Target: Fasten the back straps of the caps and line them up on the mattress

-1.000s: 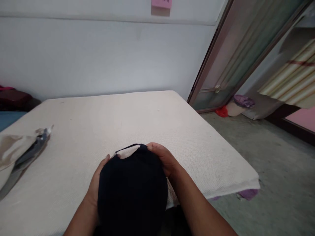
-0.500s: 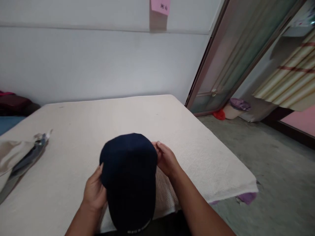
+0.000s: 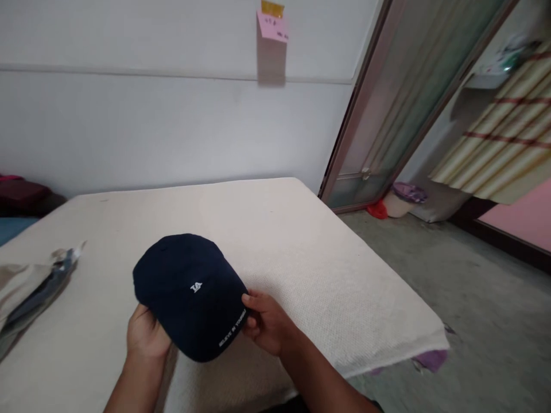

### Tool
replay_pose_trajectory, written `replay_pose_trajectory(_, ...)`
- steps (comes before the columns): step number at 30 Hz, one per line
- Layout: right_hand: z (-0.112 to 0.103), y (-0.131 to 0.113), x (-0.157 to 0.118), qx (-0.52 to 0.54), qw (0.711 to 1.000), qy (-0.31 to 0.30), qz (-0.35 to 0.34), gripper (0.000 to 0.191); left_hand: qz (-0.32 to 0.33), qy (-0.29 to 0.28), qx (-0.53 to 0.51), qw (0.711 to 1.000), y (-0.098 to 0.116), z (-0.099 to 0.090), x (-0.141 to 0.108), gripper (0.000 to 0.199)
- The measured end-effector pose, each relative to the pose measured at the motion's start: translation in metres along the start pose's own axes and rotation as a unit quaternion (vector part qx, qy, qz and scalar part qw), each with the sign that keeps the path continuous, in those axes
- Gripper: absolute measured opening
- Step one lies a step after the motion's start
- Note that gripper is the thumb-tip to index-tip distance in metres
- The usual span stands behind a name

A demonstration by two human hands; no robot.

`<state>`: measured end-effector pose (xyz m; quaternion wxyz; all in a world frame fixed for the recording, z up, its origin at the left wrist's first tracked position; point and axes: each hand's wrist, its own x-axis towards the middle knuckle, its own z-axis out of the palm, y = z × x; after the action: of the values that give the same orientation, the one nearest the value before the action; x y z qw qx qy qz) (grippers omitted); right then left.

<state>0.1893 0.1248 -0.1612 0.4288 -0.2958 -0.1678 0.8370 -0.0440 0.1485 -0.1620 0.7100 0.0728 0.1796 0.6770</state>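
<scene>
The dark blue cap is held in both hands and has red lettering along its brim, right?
Not quite: the lettering along the brim is white, not red, as the head view shows. The dark blue cap is held by the left hand and right hand.

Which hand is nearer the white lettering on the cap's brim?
Right: the right hand grips the brim right beside the lettering. The left hand is at the cap's left side, farther away.

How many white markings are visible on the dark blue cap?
2 on the cap: a logo on the crown, and lettering along the brim, near the right hand. More may be hidden on unseen sides.
</scene>
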Motion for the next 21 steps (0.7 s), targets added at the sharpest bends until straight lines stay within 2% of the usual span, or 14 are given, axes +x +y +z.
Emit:
replay_pose_trajectory(2, -0.003, -0.012, 0.002, 0.005, 0.999, -0.016, -0.042, 0.030, -0.011, -0.014, -0.015, 1.000, -0.009, 0.006, 0.001, 0.040)
replay_pose_trajectory(5, -0.014, -0.037, 0.007, -0.013, 0.993, -0.029, -0.116, 0.031, -0.036, 0.007, -0.010, 0.999, -0.029, 0.019, 0.000, 0.050)
replay_pose_trajectory(8, -0.033, -0.075, 0.015, -0.046, 0.971, 0.032, -0.233, 0.031, -0.084, 0.052, 0.023, 0.995, -0.050, 0.029, -0.002, 0.057)
replay_pose_trajectory(11, -0.062, -0.127, 0.025, -0.047, 0.952, 0.075, -0.292, 0.031, -0.109, 0.073, 0.050, 0.990, -0.061, 0.032, -0.003, 0.052)
replay_pose_trajectory(14, -0.099, -0.181, 0.031, -0.049, 0.932, 0.132, -0.334, 0.028, -0.130, 0.093, 0.071, 0.985, -0.064, 0.030, -0.005, 0.049)
replay_pose_trajectory(16, -0.127, -0.207, 0.032, -0.052, 0.921, 0.180, -0.343, 0.025, -0.144, 0.107, 0.086, 0.980, -0.065, 0.029, -0.005, 0.049)
replay_pose_trajectory(18, -0.154, -0.222, 0.030, -0.057, 0.914, 0.231, -0.330, 0.020, -0.153, 0.124, 0.096, 0.976, -0.067, 0.026, -0.005, 0.049)
replay_pose_trajectory(21, -0.188, -0.227, 0.028, -0.062, 0.896, 0.301, -0.319, 0.016, -0.152, 0.144, 0.109, 0.972, -0.069, 0.024, -0.005, 0.047)
